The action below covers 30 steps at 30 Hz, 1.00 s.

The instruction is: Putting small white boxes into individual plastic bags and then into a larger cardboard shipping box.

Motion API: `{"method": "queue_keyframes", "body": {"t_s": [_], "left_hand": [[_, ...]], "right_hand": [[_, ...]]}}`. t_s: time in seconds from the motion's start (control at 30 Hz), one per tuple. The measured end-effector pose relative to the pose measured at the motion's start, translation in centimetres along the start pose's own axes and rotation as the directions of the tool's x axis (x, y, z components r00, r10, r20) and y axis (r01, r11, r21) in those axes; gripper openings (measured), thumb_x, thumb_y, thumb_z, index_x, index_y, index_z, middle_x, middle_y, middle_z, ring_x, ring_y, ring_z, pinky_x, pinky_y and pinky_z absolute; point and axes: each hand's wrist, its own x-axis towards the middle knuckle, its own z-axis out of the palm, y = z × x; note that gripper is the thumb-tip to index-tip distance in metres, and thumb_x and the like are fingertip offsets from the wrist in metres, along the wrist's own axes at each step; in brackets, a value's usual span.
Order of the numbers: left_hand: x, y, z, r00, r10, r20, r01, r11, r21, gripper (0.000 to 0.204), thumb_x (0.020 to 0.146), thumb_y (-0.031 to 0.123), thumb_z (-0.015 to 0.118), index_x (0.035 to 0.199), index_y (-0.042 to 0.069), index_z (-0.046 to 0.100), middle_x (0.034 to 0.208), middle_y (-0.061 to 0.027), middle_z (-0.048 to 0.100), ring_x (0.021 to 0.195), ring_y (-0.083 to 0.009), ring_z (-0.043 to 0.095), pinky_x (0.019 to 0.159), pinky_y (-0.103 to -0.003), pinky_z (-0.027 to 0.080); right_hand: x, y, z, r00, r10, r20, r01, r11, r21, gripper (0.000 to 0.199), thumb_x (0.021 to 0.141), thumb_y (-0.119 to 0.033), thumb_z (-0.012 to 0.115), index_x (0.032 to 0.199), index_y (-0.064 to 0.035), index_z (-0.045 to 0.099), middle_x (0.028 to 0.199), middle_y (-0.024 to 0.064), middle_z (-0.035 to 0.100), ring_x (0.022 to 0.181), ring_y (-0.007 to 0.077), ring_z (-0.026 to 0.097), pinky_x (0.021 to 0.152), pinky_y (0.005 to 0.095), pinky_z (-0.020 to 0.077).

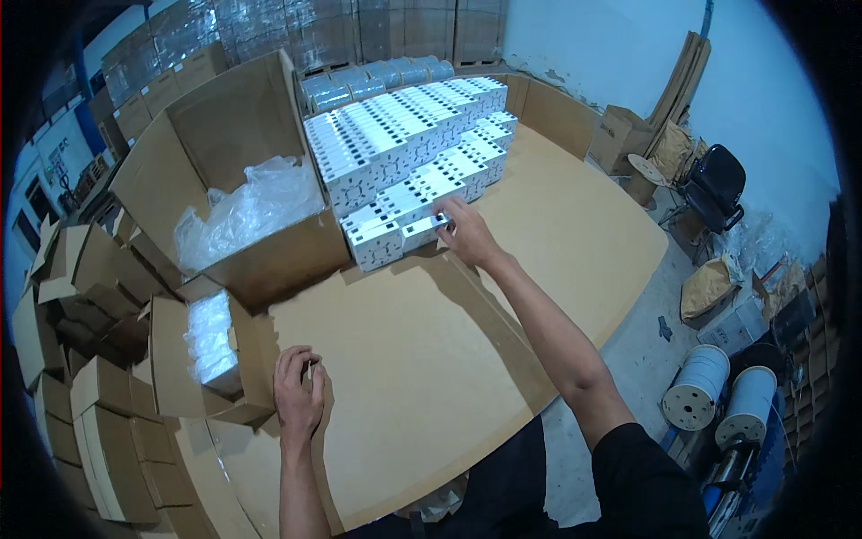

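Observation:
My right hand (469,235) reaches across the table and grips the end of a small white box (420,232) with dark printed marks. That box lies at the near edge of a stepped stack of matching white boxes (377,162). My left hand (299,393) rests low over the table, its fingers loosely bent and the thumb apart, with nothing visible in it. Right beside it stands an open brown carton (253,411) with clear plastic-wrapped white packs (211,341) inside.
A large open carton (260,256) holding crumpled clear plastic bags (256,202) stands left of the stack. Flattened and folded cartons (99,395) crowd the left side. Cable spools (696,386), a black chair (716,187) and paper sacks (708,287) are on the floor at right.

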Motion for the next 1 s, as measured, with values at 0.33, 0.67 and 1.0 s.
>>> {"method": "queue_keyframes", "body": {"t_s": [0.33, 0.67, 1.0], "left_hand": [[0.4, -0.6, -0.2, 0.999, -0.008, -0.031, 0.005, 0.996, -0.086, 0.017, 0.090, 0.002, 0.064, 0.107, -0.001, 0.064, 0.108, -0.0135, 0.066, 0.100, -0.0256, 0.066, 0.090, -0.036, 0.054], [0.7, -0.8, -0.6, 0.914, -0.351, 0.201, 0.396, 0.676, -0.621, 0.029, 0.106, 0.020, 0.052, 0.127, 0.002, 0.061, 0.090, -0.0076, 0.071, 0.076, -0.0106, 0.064, 0.070, -0.025, 0.051], [1.3, -1.9, -0.7, 0.925, -0.361, 0.120, 0.301, 0.502, -0.811, 0.032, 0.107, 0.023, 0.054, 0.129, 0.002, 0.061, 0.100, -0.0090, 0.069, 0.078, -0.0096, 0.063, 0.070, -0.024, 0.053]], "right_hand": [[-3.9, -5.2, -0.3, 0.985, 0.163, 0.053, -0.170, 0.972, 0.162, 0.029, 0.089, 0.008, 0.062, 0.115, -0.0025, 0.063, 0.098, 0.0107, 0.069, 0.072, 0.0182, 0.068, 0.065, 0.0315, 0.0557], [-5.8, -17.7, 5.4, 0.873, 0.137, 0.468, -0.342, 0.856, 0.388, 0.023, 0.096, 0.004, 0.057, 0.118, -0.0011, 0.059, 0.096, 0.0086, 0.067, 0.074, 0.0117, 0.070, 0.061, 0.0273, 0.0584], [-8.0, -18.5, 9.7, 0.942, 0.045, 0.334, -0.275, 0.674, 0.685, 0.018, 0.093, 0.003, 0.063, 0.110, 0.0029, 0.063, 0.126, 0.0131, 0.059, 0.099, 0.0171, 0.068, 0.078, 0.0302, 0.0584]]}}
